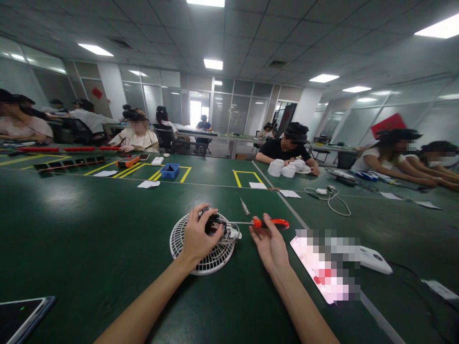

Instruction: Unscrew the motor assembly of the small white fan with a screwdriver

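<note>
A black mechanical unit (213,227), resting atop a round white plastic grille (218,260) on a dark green surface (125,253), is clamped between the thumb and fingers of the left hand (199,234). A screwdriver with a red-and-black handle (279,223) is held by the closed fingers of the right hand (270,241), its metal shaft pointed at the unit's side, though whether the tip touches cannot be told. A slim, pale-handled screwdriver (245,207) is seen lying just beyond.
</note>
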The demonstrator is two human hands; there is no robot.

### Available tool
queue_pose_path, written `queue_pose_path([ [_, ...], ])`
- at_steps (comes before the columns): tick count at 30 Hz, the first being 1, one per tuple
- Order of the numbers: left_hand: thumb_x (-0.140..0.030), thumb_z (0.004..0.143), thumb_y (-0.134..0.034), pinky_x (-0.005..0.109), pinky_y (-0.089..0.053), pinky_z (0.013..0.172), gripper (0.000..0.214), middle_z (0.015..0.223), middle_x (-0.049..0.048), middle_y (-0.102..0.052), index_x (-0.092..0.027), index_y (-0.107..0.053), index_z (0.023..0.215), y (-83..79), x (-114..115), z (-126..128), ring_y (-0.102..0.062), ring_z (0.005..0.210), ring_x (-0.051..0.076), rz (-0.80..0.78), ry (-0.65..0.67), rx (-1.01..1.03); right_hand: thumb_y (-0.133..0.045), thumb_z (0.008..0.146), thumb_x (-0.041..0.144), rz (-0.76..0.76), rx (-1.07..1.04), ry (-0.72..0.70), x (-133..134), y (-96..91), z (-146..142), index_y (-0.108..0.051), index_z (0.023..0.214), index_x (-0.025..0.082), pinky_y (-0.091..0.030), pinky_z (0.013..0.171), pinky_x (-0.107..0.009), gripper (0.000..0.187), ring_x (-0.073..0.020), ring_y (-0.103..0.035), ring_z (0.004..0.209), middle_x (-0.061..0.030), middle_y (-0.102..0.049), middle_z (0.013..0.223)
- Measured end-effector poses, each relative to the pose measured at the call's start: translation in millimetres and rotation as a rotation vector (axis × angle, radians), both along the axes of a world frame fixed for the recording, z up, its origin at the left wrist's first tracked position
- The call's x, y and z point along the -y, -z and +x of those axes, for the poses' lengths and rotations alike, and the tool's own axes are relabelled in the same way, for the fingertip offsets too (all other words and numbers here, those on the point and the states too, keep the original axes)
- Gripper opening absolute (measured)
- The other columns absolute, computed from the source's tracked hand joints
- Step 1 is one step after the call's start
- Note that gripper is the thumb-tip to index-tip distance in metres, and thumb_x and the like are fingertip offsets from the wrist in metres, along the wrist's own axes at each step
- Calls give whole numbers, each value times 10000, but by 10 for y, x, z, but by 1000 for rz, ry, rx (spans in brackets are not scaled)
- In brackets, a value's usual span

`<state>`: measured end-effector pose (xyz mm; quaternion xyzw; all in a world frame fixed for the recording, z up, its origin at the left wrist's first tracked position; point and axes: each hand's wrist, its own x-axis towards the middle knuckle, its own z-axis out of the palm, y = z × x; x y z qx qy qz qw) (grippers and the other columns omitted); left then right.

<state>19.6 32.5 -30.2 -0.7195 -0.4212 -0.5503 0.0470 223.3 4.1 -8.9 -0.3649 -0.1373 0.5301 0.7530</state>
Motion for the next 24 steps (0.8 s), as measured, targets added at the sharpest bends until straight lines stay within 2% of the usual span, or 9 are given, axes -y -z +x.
queue_pose_path([
  [3,-242,817,-742,472,-553,999,390,1278,105,-583,-228,-628,1190,2,-6,0,-603,1170,288,6,-5,-7,-880,685,286,-64,24,34,-17,7,8,-668,1008,230,-565,583,-233,391,-141,-689,684,11,-743,798],
  [5,-247,821,-742,476,-551,1001,387,1279,106,-582,-229,-626,1190,4,-8,1,-600,1171,289,3,-7,-7,-896,669,276,-85,36,27,-27,22,22,-678,973,224,-538,530,-215,377,-131,-667,623,23,-719,750],
  [8,-253,831,-737,478,-552,999,383,1282,105,-581,-235,-621,1195,8,-6,1,-599,1172,289,-7,-2,-10,-892,663,228,-73,24,6,-37,38,43,-674,878,207,-563,559,-222,307,-139,-680,634,10,-710,728],
  [11,-258,834,-736,490,-545,1008,377,1277,102,-582,-241,-620,1193,14,-5,2,-601,1165,287,-8,0,3,-856,669,147,-67,-1,13,-44,44,57,-662,808,190,-608,659,-244,243,-147,-704,691,-8,-724,735],
  [15,-260,837,-737,489,-549,999,378,1276,99,-582,-247,-620,1197,18,-7,7,-599,1164,286,-15,6,10,-855,658,126,-31,-10,15,-54,60,55,-661,829,196,-628,764,-269,268,-155,-720,756,-6,-740,763],
  [17,-263,841,-736,486,-549,996,377,1274,99,-585,-246,-622,1199,19,-9,9,-597,1164,286,-14,11,3,-884,652,166,-18,-12,15,-57,74,40,-660,861,209,-629,750,-270,309,-158,-720,760,-1,-739,778],
  [21,-257,843,-737,478,-536,1006,368,1251,97,-598,-233,-626,1193,18,-14,8,-597,1153,279,-5,12,3,-920,638,237,-61,-5,1,-54,85,16,-661,921,228,-608,624,-246,384,-145,-685,646,12,-718,729],
  [24,-249,844,-739,471,-529,1008,360,1228,91,-611,-232,-628,1186,19,-20,5,-597,1144,274,-7,15,2,-928,606,198,-48,22,-31,-48,68,34,-650,944,223,-605,619,-240,438,-147,-694,649,9,-729,731],
])
